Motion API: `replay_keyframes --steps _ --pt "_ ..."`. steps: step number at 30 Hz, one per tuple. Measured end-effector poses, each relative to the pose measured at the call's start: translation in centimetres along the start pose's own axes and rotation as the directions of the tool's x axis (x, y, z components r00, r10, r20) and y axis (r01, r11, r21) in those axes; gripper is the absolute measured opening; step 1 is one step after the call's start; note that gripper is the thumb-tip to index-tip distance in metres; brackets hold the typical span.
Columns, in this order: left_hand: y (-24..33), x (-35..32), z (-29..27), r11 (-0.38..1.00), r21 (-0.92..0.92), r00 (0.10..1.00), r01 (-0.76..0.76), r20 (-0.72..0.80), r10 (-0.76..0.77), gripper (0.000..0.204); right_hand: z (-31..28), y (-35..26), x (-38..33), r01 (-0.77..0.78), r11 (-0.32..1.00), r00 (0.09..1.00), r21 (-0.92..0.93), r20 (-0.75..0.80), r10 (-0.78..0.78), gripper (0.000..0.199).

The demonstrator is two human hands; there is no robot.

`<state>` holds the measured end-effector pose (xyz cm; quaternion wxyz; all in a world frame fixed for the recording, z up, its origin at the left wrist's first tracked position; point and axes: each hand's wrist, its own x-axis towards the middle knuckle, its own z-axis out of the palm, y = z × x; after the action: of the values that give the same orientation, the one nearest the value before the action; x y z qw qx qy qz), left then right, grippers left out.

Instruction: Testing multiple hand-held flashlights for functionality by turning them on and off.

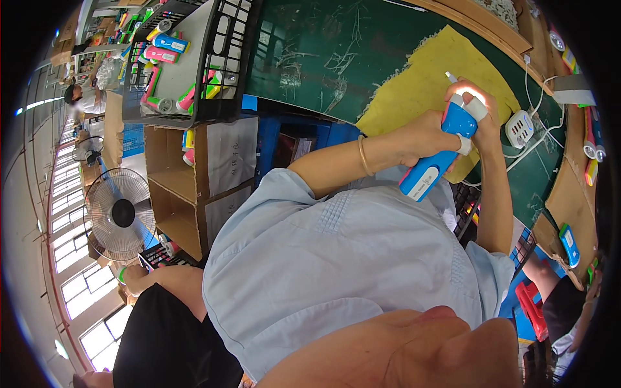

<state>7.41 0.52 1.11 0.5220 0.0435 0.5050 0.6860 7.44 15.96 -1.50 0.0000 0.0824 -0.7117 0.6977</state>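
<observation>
My left hand [424,137], with a thin bangle on the wrist, grips the middle of a blue and white flashlight [435,169]. The flashlight points up and away from me, over a yellow cloth [414,87]. My right hand [484,111], its fingers wrapped in white tape, closes around the flashlight's head. Light glows through those fingers. A small white tip sticks out above the right hand.
The yellow cloth lies on a scratched green tabletop [323,52]. A white charger block [519,128] with cables sits just right of my hands. More flashlights lie at the right edge [591,147] and in a black crate [169,58]. Cardboard boxes [173,194] and a fan [119,213] stand to the left.
</observation>
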Motion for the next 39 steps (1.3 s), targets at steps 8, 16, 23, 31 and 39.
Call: replay_keyframes --steps 8,16,23,31,39 --pt "-0.3 0.7 -0.5 0.988 -0.134 0.995 0.081 0.073 -0.072 0.015 -0.9 -0.6 0.8 -0.085 0.996 0.994 -0.021 0.062 0.086 0.034" --pt "1.0 1.6 -1.2 0.992 -0.120 0.999 -0.036 -0.006 0.035 0.021 -0.2 -1.2 -0.3 -0.036 0.887 0.942 -0.460 -0.311 -0.123 0.029" --pt "2.0 2.0 -2.0 0.973 -0.228 0.999 -0.038 -0.013 0.036 0.023 1.3 0.0 -4.6 -0.321 0.944 0.843 -0.082 -0.480 0.245 0.028" --pt "3.4 5.5 -3.4 0.912 0.201 0.913 -0.357 -0.131 0.386 0.029 1.4 -0.4 -6.4 -0.114 0.969 0.836 0.221 -0.506 0.214 0.033" --pt "7.1 7.0 -3.7 0.547 0.826 0.578 -0.139 -0.381 0.721 0.081 0.1 -0.1 -6.8 -0.095 0.929 0.803 0.357 -0.524 0.283 0.031"
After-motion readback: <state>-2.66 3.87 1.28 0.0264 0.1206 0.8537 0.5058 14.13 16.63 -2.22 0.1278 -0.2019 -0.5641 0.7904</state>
